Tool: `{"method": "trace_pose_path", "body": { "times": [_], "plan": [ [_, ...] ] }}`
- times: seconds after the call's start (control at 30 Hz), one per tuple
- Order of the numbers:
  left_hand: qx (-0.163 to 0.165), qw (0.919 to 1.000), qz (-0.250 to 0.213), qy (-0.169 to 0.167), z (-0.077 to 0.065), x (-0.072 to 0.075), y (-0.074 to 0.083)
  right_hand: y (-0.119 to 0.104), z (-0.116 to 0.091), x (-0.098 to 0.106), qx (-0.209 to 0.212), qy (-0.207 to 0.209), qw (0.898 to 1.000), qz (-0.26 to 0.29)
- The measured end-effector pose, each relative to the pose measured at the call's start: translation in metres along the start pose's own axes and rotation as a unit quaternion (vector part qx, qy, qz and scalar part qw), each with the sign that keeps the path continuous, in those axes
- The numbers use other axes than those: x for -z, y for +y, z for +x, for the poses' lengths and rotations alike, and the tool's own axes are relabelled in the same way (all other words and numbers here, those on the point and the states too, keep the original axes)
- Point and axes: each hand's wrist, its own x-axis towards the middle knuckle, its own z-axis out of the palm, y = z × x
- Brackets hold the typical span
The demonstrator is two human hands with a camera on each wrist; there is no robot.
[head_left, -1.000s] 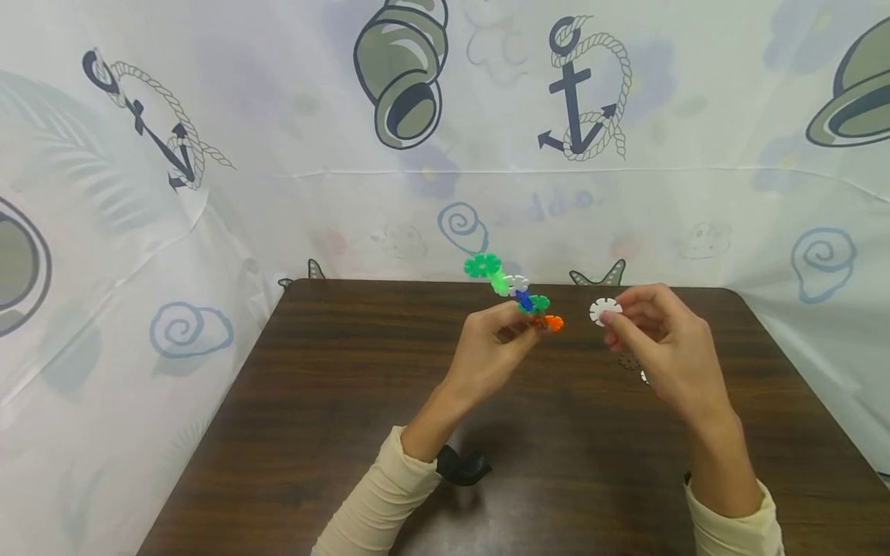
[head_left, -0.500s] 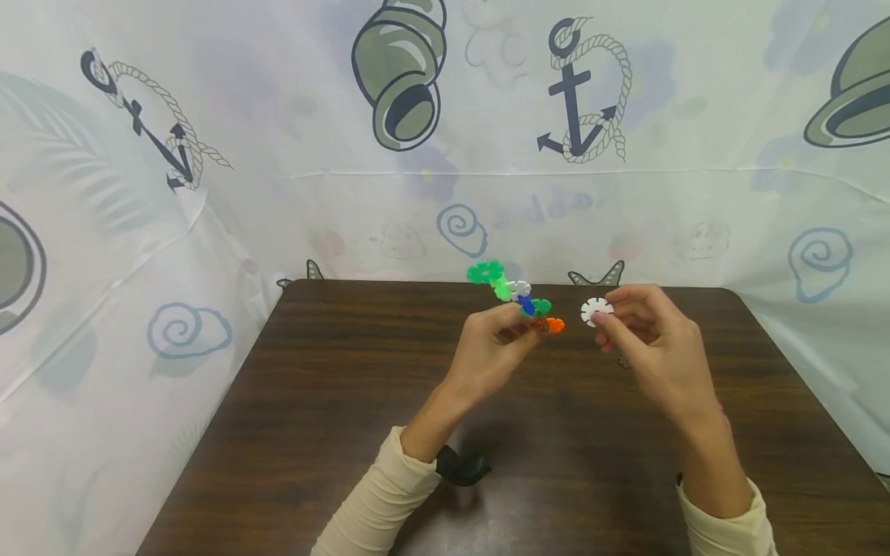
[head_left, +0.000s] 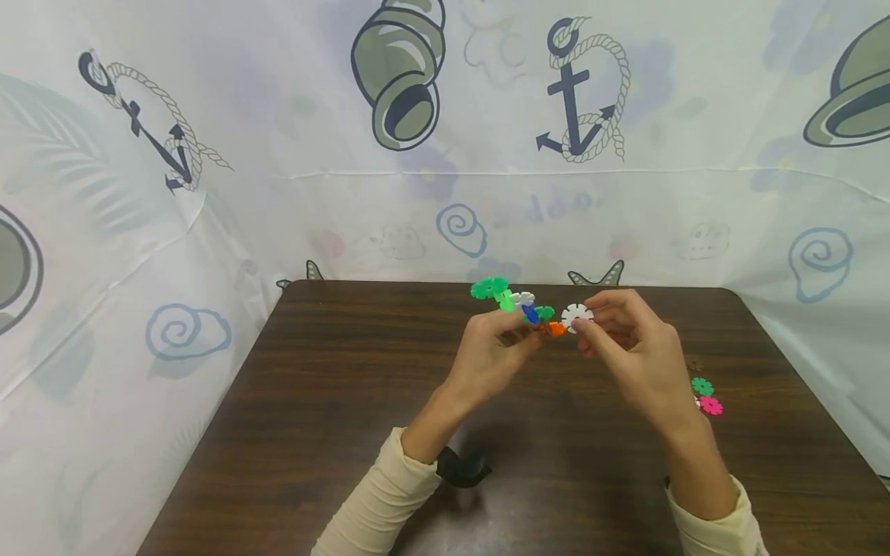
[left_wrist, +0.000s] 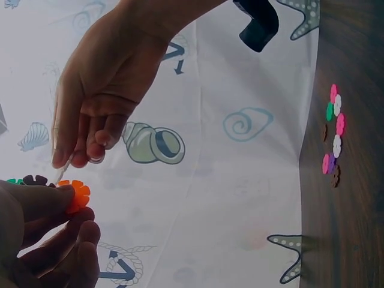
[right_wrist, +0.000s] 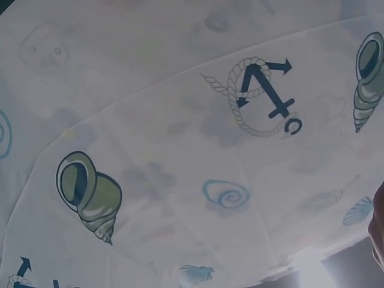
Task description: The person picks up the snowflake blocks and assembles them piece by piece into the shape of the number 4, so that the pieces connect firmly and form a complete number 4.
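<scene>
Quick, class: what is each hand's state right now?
Left hand: closed, holding the chain of coloured discs.
Right hand: closed, pinching a white notched disc.

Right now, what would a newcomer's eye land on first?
Probably the colourful chain of notched discs in the left fingers, near mid-picture in the head view. Next comes a white disc pinched by the right fingers, just right of it. Behind the table hangs a patterned sheet.

Left hand: we are pinching an orange disc.
Right hand: we are holding a white disc just beside it.
Table: we are seeing coloured discs lying clustered.
</scene>
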Motion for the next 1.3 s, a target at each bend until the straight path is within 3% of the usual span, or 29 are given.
{"method": "trace_pose_path", "body": {
  "times": [0.2, 0.4, 0.53, 0.77, 0.9, 1.1, 1.3],
  "plan": [
    [-0.004, 0.9999, 0.014, 0.0, -0.002, 0.0, -0.001, -0.001, -0.003, -0.007, 0.018, 0.01, 1.0, -0.023],
    [0.01, 0.9997, 0.022, 0.004, -0.003, -0.003, 0.0, 0.0, -0.004, -0.015, 0.067, 0.044, 0.993, -0.086],
    [0.012, 0.9994, 0.023, 0.021, -0.003, -0.009, -0.002, -0.001, -0.004, -0.021, 0.077, 0.067, 0.989, -0.111],
    [-0.017, 0.9968, -0.019, 0.075, -0.008, -0.023, -0.008, -0.004, -0.003, -0.028, 0.072, 0.079, 0.986, -0.126],
    [-0.032, 0.9942, -0.03, 0.098, -0.011, -0.027, -0.009, -0.006, -0.003, -0.027, 0.071, 0.065, 0.986, -0.134],
    [-0.072, 0.9924, -0.03, 0.095, -0.011, -0.03, -0.011, -0.013, 0.001, -0.017, 0.049, 0.027, 0.989, -0.137],
    [-0.078, 0.9912, -0.017, 0.106, -0.011, -0.034, -0.011, -0.014, 0.003, -0.015, 0.03, 0.011, 0.989, -0.144]
  ]
}}
